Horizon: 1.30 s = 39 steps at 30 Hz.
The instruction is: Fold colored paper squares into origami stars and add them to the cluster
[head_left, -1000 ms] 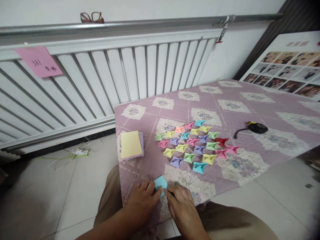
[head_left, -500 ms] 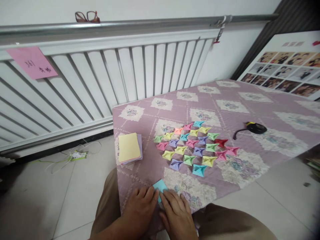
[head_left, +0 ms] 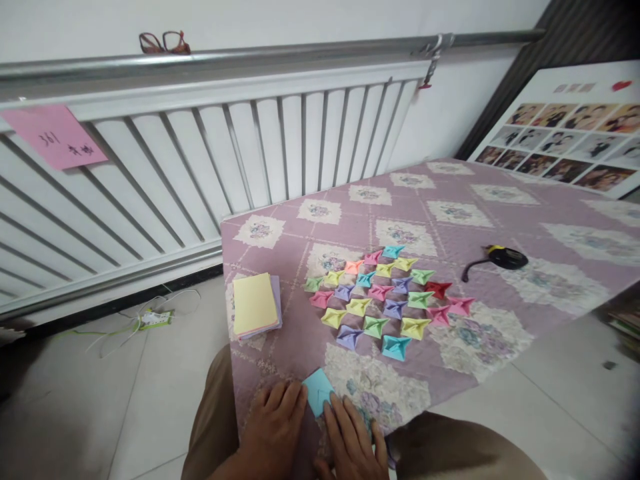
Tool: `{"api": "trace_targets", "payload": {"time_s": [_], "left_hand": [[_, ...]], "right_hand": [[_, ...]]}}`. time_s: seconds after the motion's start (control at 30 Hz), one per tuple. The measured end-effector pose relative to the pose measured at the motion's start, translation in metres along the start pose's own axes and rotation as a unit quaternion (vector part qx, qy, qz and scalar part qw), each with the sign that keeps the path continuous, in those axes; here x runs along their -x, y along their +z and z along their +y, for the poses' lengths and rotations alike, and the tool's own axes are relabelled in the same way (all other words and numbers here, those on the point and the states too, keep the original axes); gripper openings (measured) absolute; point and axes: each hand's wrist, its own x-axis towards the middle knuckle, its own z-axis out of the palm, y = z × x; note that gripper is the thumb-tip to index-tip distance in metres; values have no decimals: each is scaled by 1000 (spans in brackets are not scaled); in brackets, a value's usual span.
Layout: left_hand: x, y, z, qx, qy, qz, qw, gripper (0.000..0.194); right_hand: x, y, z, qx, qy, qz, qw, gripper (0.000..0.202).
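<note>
A folded light-blue paper (head_left: pixel 317 389) lies flat on the table near its front edge, between my two hands. My left hand (head_left: pixel 274 421) rests at its left side with fingers bent and held together, the index fingertip pinning the paper's edge; the thumb is hidden. From the right, my right hand (head_left: pixel 353 433) lies with its fingers stretched out and apart, fingertips touching the paper's lower right edge. Just beyond are several small folded paper pieces (head_left: pixel 379 292) in rows, pink, yellow, green, purple, blue and red. To the left sits a stack of paper sheets (head_left: pixel 256 304), yellow on top.
A black tape measure (head_left: pixel 506 257) with a strap lies on the flowered tablecloth (head_left: pixel 300 247). Behind the table runs a white radiator (head_left: pixel 280 147) with a pink note (head_left: pixel 56 139); glasses (head_left: pixel 165 43) rest on the pipe above. A photo board (head_left: pixel 570 127) stands at the back right.
My right hand has slid a little down and right, and both hands have drawn apart, so more of the blue paper shows. The whole view has shifted slightly.
</note>
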Motion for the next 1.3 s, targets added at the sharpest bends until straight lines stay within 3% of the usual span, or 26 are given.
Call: {"api": "trace_targets", "payload": {"time_s": [0.13,0.27,0.4,0.5,0.7,0.93,1.13,1.3], "left_hand": [[0,1,4,13,-24,-1,1000,44],[-3,-4,5,62,-57,-2,996,42],[-19,-25,1,130,-85,-29,987,26],[-35,-43,-3,172,-103,-59,978,16],[-51,-59,-8,186,-121,-76,972,19],[-57,-73,-10,187,-98,-103,972,19],[-54,-68,-10,203,-75,-90,972,16],[-54,-61,-13,219,-63,-90,970,17]], "right_hand": [[6,2,-1,-7,28,0,1000,55],[-11,-11,-3,-37,71,-21,997,39],[-46,-32,-2,-100,159,-76,979,12],[-68,-41,1,-120,206,-103,966,7],[-86,-46,7,-116,220,-145,958,30],[-93,-48,8,-114,226,-184,950,18],[-93,-47,7,-128,244,-175,945,31],[-90,-44,8,-128,233,-174,948,23]]}}
